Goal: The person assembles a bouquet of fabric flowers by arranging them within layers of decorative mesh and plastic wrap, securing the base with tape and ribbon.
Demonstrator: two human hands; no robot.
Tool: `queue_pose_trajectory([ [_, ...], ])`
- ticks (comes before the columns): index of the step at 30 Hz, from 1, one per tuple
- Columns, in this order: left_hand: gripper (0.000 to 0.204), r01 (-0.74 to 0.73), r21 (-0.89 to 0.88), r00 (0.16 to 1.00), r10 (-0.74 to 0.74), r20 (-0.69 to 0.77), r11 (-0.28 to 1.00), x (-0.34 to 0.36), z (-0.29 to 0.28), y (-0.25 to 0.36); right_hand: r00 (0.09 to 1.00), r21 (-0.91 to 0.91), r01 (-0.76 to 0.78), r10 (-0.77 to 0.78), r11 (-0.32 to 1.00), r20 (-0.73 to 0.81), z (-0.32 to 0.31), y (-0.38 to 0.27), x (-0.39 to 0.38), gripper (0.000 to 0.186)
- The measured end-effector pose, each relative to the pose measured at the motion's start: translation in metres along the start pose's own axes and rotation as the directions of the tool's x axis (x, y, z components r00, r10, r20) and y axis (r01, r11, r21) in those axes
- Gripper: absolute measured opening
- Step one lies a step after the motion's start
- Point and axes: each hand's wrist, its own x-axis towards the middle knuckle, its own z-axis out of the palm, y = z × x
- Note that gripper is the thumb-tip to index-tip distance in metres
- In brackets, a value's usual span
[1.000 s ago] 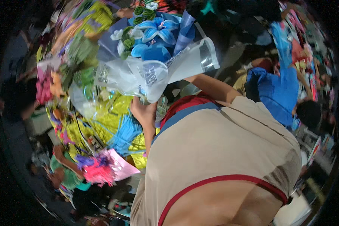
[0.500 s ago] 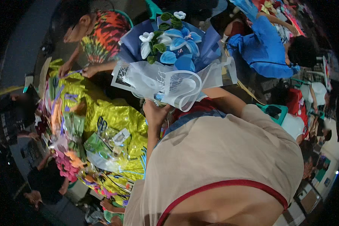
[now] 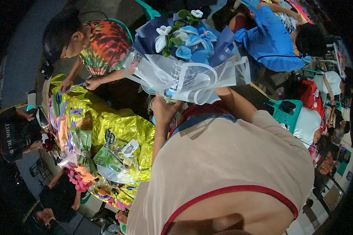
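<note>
A bouquet (image 3: 190, 50) of blue and white fuzzy flowers with green leaves is held up in front of me. Dark blue sheets back it, and translucent white wrapping with a pale net (image 3: 157, 70) spreads around its lower part. My left hand (image 3: 165, 110) is closed around the narrow base under the wrapping. Up from the right comes my right forearm (image 3: 237, 105); its hand is hidden behind the wrapping, so its fingers do not show.
At left, a table with shiny yellow cloth (image 3: 106, 113) holds scissors (image 3: 109, 136), clear plastic packs, pink flowers (image 3: 77, 179) and small wrapped bouquets. A person in a colourful shirt (image 3: 108, 47) handles a purple strip (image 3: 75, 87) there. A green chair (image 3: 285, 113) stands at right.
The bouquet sits slightly higher and further right in the picture, tilted a little differently, with my left hand still on its base. At far left, a person in a dark cap shows more clearly.
</note>
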Motion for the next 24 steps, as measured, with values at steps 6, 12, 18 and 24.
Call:
queue_pose_trajectory([
  [6,0.055,-0.010,-0.029,1.000,0.010,-0.026,1.000,-0.005,0.007,-0.004,1.000,-0.013,-0.007,0.007,1.000,0.006,-0.001,0.005,-0.004,0.042],
  [12,0.058,-0.022,0.044,1.000,0.022,-0.010,0.999,-0.010,0.007,-0.009,1.000,-0.022,0.010,-0.010,1.000,0.026,0.000,0.004,0.000,0.042],
  [18,0.056,0.021,-0.002,1.000,-0.021,0.005,1.000,-0.016,0.004,-0.014,0.999,-0.037,0.021,-0.019,0.999,0.045,0.002,0.003,0.003,0.042],
  [24,0.052,-0.008,-0.005,1.000,0.008,-0.013,1.000,-0.018,0.001,-0.010,0.997,-0.039,0.045,-0.043,0.998,0.057,0.005,-0.003,0.007,0.042],
])
